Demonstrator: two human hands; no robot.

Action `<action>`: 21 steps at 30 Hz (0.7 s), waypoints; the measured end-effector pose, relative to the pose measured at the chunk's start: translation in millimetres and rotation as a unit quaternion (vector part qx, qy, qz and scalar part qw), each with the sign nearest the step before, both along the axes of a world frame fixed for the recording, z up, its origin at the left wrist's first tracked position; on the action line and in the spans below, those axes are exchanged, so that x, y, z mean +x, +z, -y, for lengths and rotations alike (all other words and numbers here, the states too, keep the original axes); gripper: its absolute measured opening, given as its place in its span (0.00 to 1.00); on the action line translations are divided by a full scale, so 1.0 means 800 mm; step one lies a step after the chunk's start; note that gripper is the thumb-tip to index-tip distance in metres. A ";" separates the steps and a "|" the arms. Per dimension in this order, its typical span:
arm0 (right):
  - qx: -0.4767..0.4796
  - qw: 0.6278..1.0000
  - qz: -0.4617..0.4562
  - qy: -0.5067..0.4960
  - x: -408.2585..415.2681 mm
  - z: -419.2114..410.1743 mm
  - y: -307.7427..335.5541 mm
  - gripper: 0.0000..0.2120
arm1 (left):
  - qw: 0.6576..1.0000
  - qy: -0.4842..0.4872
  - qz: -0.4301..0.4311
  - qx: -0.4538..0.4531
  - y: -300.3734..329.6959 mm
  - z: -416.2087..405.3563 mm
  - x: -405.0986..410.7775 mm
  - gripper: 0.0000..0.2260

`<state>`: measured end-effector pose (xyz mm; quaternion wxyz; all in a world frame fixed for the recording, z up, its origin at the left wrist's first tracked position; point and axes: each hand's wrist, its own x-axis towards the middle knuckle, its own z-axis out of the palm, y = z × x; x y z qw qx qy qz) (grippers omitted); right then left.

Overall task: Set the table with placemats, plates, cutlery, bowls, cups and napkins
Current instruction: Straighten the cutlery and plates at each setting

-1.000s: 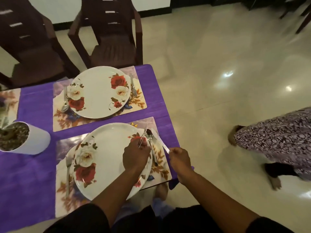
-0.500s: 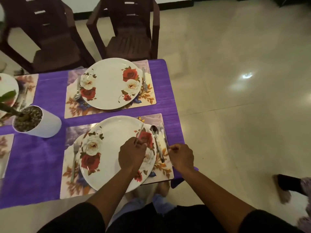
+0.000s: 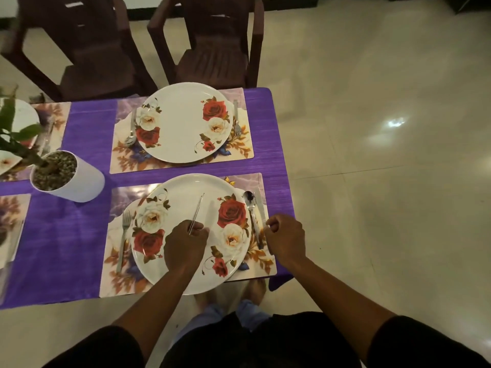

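The near floral plate [image 3: 186, 192] sits on the near placemat [image 3: 127, 195]. A fork [image 3: 123, 240] lies on its left, and a spoon [image 3: 249, 205] and a knife [image 3: 259, 203] on its right. My left hand [image 3: 186, 245] hovers over the plate and grips thin metal cutlery [image 3: 198, 208] that points away from me. My right hand [image 3: 285, 237] is over the mat's right edge, its fingers pinching the knife's handle. The far plate [image 3: 183, 123] on the far placemat [image 3: 247, 152] has a spoon [image 3: 131, 131] on its left and a fork [image 3: 236, 120] on its right.
A white plant pot [image 3: 79, 181] stands on the purple tablecloth [image 3: 79, 229] to the left. More placemats [image 3: 10, 224] show at the left edge. Two dark chairs [image 3: 212, 49] stand behind the table. The table's right edge borders the tiled floor [image 3: 372, 181].
The knife has come down flat next to the spoon under my right hand. My left hand has moved left over the plate with its cutlery. The person at the right has left the view.
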<state>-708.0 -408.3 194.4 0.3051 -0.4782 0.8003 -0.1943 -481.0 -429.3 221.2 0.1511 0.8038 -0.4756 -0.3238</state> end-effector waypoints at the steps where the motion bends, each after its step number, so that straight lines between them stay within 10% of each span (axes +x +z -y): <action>1: -0.004 1.000 -0.003 0.011 0.004 0.000 0.000 0.03 | 1.000 -0.001 0.000 0.000 0.000 -0.002 0.002 0.08; 21: -0.004 0.999 -0.016 0.051 0.031 -0.004 -0.010 0.11 | 1.000 -0.027 -0.010 -0.005 -0.011 -0.017 0.021 0.09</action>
